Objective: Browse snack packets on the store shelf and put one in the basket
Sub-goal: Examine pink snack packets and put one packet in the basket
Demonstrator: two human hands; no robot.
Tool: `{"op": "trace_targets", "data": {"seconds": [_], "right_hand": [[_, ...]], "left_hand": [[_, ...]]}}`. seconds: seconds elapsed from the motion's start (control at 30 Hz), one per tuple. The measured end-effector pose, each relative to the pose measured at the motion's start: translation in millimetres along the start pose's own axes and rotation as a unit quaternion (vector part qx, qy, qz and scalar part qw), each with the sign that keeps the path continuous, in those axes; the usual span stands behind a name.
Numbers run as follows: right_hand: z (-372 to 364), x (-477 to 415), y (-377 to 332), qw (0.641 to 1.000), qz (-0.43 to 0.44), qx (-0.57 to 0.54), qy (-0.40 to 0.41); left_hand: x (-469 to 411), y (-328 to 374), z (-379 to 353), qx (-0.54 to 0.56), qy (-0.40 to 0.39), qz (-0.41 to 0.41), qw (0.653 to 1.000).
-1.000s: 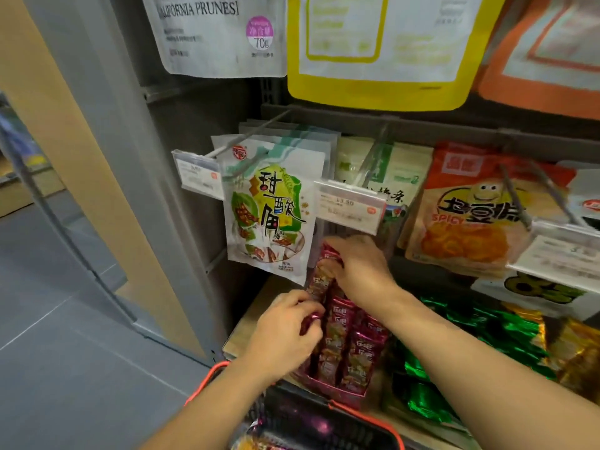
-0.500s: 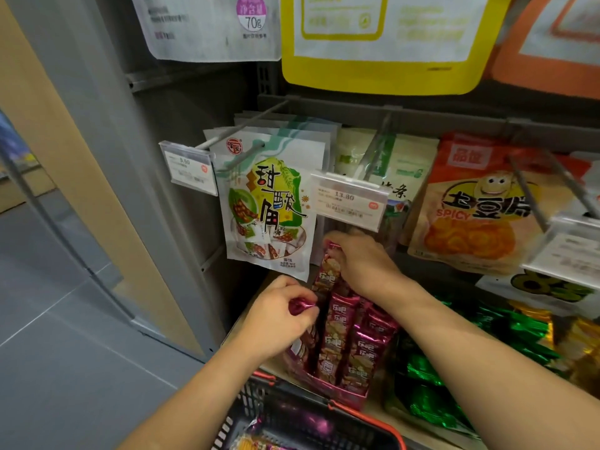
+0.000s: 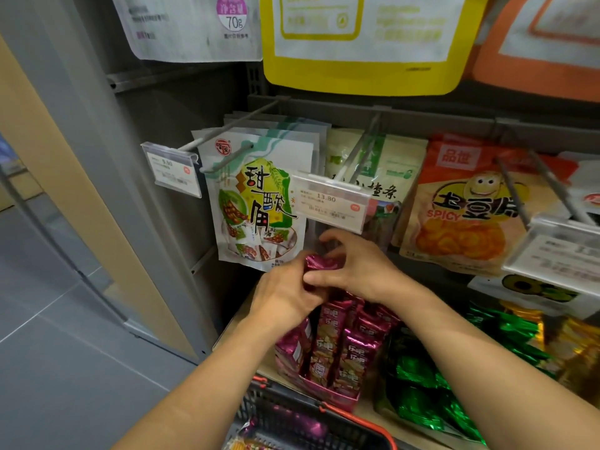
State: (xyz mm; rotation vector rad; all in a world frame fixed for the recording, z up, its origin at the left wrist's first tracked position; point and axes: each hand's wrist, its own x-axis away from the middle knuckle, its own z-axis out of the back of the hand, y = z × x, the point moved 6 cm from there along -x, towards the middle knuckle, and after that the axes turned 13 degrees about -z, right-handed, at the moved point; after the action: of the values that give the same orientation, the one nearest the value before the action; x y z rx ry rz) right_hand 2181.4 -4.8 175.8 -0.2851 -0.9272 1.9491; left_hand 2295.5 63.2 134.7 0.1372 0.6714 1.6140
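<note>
both hands' fingers (image 3: pixel 319 278) pinching purple packet (image 3: pixel 319 264)

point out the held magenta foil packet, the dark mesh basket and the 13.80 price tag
magenta foil snack packet (image 3: pixel 321 264), head view, crinkled top end
dark plastic mesh basket (image 3: pixel 255 409), head view, left mesh wall
clear plastic 13.80 price tag (image 3: pixel 328 203), head view, middle of label

Magenta foil packet (image 3: pixel 319 263) upright, black basket (image 3: pixel 254 405) below
</note>
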Motion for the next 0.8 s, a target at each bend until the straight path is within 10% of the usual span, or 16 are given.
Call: {"op": "trace_targets", "data": {"seconds": [0.23, 0.6, 0.8], "right_hand": [[-11, 1, 45, 0.988, -0.060, 0.132, -0.053], [-10, 7, 51, 0.993, -0.025, 0.117, 0.014], [-12, 9, 54, 0.982, -0.052, 0.174, 0.042]], "left_hand": [[1, -27, 0, 0.204, 0.046, 0.075, 0.975], [5, -26, -38, 0.283, -0.131, 0.140, 0.940], [-9, -11, -31, 0.069, -0.129, 0.041, 0.988]]}}
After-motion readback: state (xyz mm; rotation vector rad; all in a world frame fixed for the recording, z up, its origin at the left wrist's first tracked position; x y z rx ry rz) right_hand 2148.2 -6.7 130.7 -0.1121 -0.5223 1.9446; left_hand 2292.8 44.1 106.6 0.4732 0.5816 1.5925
